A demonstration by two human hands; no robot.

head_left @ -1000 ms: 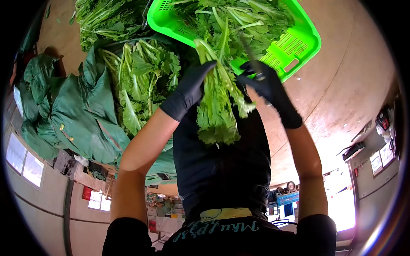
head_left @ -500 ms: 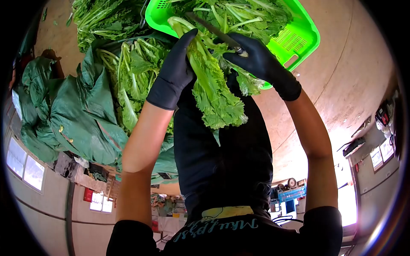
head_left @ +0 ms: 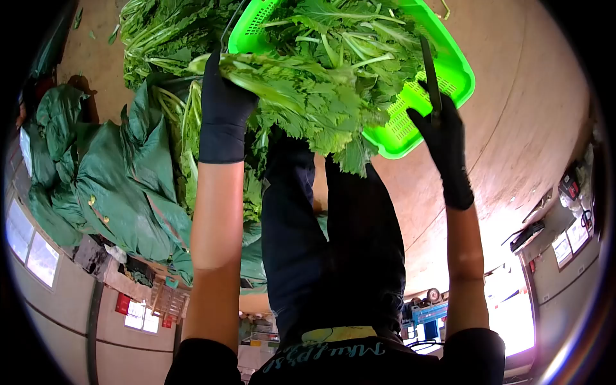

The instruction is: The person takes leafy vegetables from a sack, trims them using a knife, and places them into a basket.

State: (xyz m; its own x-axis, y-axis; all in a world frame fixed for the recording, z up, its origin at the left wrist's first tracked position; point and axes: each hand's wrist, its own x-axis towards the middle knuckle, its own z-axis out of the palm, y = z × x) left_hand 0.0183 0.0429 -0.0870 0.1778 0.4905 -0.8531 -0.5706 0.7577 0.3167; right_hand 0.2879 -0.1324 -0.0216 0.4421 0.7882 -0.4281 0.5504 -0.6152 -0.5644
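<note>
My left hand (head_left: pixel 224 109), in a black glove, is closed around the pale stem end of a bunch of leafy greens (head_left: pixel 292 93). The bunch lies sideways, its frilled leaves pointing right, in front of the near edge of a bright green plastic basket (head_left: pixel 465 67). On the right, my right hand (head_left: pixel 443 138), gloved too, grips a knife (head_left: pixel 429 70) with its dark blade pointing away from me. That hand is apart from the bunch, close to the basket's right side. More cut greens (head_left: pixel 346 32) fill much of the basket.
A heap of greens (head_left: pixel 173 38) lies at the far left. Nearer, more stalks (head_left: pixel 186 122) rest against a crumpled dark green sheet (head_left: pixel 122 173). The brown floor (head_left: pixel 507 122) stretches along the right. A blue vehicle (head_left: pixel 436 312) stands behind me.
My left hand has moved left, swinging the bunch from hanging downward to lying sideways. My right hand has drawn away to the right with the knife, whose blade now points forward.
</note>
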